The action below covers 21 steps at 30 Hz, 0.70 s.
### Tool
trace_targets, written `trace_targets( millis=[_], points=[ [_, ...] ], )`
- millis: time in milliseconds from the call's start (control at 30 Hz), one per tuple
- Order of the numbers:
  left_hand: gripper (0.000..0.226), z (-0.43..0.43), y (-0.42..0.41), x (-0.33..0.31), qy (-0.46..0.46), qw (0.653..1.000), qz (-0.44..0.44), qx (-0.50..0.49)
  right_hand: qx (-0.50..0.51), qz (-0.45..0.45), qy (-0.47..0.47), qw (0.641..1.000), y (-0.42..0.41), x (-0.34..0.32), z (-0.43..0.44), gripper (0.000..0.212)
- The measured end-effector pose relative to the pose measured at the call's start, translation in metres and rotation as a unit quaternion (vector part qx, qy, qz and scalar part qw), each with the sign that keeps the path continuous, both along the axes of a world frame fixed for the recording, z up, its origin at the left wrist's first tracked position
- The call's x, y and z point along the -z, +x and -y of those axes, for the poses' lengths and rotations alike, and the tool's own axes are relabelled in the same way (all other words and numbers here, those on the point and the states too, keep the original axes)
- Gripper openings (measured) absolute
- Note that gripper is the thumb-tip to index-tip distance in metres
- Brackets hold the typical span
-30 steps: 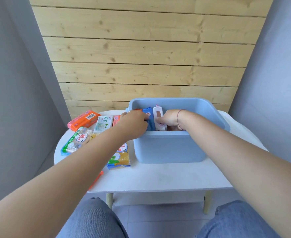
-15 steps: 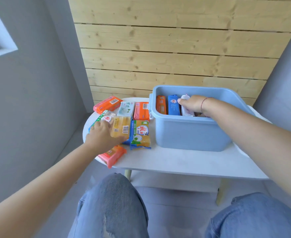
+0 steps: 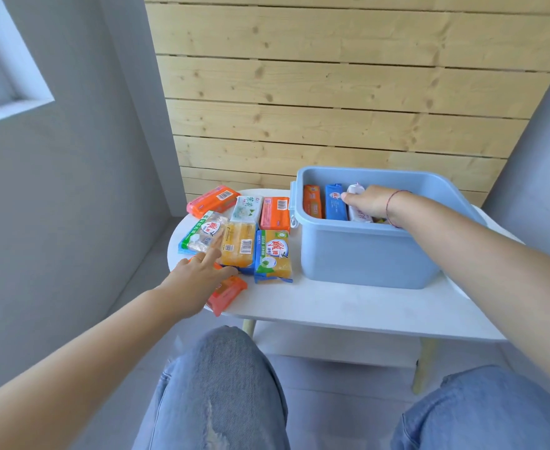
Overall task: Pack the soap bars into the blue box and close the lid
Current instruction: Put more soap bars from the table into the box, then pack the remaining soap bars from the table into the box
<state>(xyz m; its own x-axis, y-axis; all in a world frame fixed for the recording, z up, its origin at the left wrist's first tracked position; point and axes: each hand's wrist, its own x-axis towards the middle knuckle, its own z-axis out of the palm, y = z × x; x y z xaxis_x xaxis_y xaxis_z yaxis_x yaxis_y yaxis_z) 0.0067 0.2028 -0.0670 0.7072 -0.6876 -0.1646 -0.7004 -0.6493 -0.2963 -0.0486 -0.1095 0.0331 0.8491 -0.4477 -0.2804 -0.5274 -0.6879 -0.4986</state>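
Observation:
The blue box (image 3: 364, 254) stands open on the right half of a white table (image 3: 348, 306). An orange bar (image 3: 312, 203), a blue bar (image 3: 334, 204) and a white bar (image 3: 358, 216) stand on edge inside it. My right hand (image 3: 371, 203) reaches into the box, its fingers curled on the white bar. My left hand (image 3: 199, 274) hovers with fingers spread over the loose soap bars left of the box. Its index finger touches a green-wrapped bar (image 3: 199, 237). An orange bar (image 3: 228, 293) lies partly under that hand at the table's front edge.
More bars lie flat left of the box: an orange one (image 3: 213, 201), a white-green one (image 3: 249, 207), another orange one (image 3: 275, 214), a yellow one (image 3: 238, 243) and a yellow-green one (image 3: 273, 254). A wooden wall stands behind the table. My knees are below it.
My left hand left the box and moved left, down to the loose bars, then spread its fingers. My right hand stayed on the white bar in the box. The view turned left.

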Motion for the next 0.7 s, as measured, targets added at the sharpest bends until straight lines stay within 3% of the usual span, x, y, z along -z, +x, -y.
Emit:
trace_targets(
  millis=[167, 267, 333, 433, 500, 600, 700],
  points=[
    [0.075, -0.003, 0.000, -0.004, -0.015, 0.995, 0.075, 0.062, 0.005, -0.002, -0.025, 1.000, -0.002, -0.001, -0.001, 0.060],
    [0.077, -0.007, -0.003, -0.019, -0.099, 0.994, 0.025, 0.043, 0.016, 0.002, 0.005, 1.000, -0.001, 0.000, 0.005, 0.053],
    [0.076, -0.003, -0.010, -0.041, -0.228, 0.971, -0.076, -0.002, 0.039, 0.000, 0.067, 0.997, -0.003, -0.001, 0.010, 0.044],
    [0.060, 0.023, -0.021, -0.087, -0.433, 0.856, -0.279, -0.034, 0.047, 0.010, 0.150, 0.988, -0.006, -0.003, 0.020, 0.038],
    [0.053, 0.062, -0.022, -0.114, -0.513, 0.772, -0.374, -0.033, 0.042, 0.029, 0.199, 0.979, -0.011, -0.004, 0.031, 0.046],
    [0.042, 0.136, -0.019, -0.148, -0.560, 0.665, -0.491, -0.056, 0.034, 0.056, 0.278, 0.958, -0.019, -0.004, 0.046, 0.049],
    [0.041, 0.201, -0.014, -0.162, -0.554, 0.616, -0.548, -0.111, 0.046, 0.133, 0.408, 0.902, -0.024, -0.007, 0.059, 0.052]
  ],
)
